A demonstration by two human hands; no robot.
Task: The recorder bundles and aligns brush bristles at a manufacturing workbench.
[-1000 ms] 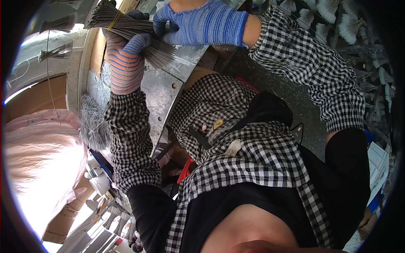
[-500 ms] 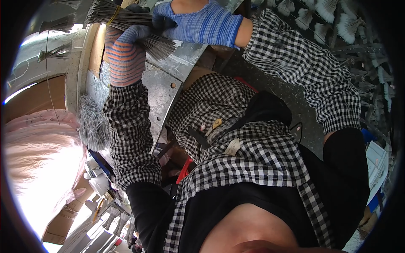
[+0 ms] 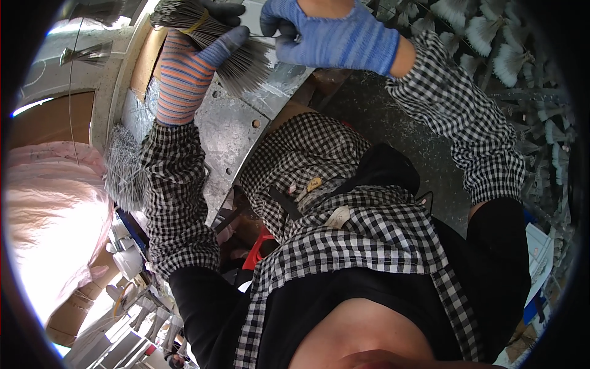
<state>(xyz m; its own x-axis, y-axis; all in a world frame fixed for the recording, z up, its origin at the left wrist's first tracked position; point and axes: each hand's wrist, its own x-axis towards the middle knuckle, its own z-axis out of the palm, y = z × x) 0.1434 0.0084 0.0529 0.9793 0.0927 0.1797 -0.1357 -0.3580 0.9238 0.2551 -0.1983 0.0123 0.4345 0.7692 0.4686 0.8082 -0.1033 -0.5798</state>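
A thick bundle of thin grey wires point(image 3: 243, 67), bound by a yellow band point(image 3: 198, 23), lies slanted over the metal work surface at the top left. My left hand point(image 3: 187, 74), in an orange and grey striped glove, is closed around it. Its thumb rests on top, and dark-tipped fingers show on the far side. To the right, apart from the bundle, is my right hand point(image 3: 335, 37) in a blue glove. Its fingers are curled toward the thumb, and anything between them is too hidden to make out.
Beneath the bundle lies a metal plate point(image 3: 236, 132) with round holes. A clump of loose wires point(image 3: 126, 175) hangs by my left forearm, near pink plastic sheeting point(image 3: 55, 215). Fan-shaped pale bristle tufts point(image 3: 501, 46) fill the upper right. Something red point(image 3: 258, 246) shows beside my apron.
My right hand has come away from the wire bundle and moved right. My left hand keeps its hold, with its thumb shifted along the bundle. The view has shifted slightly.
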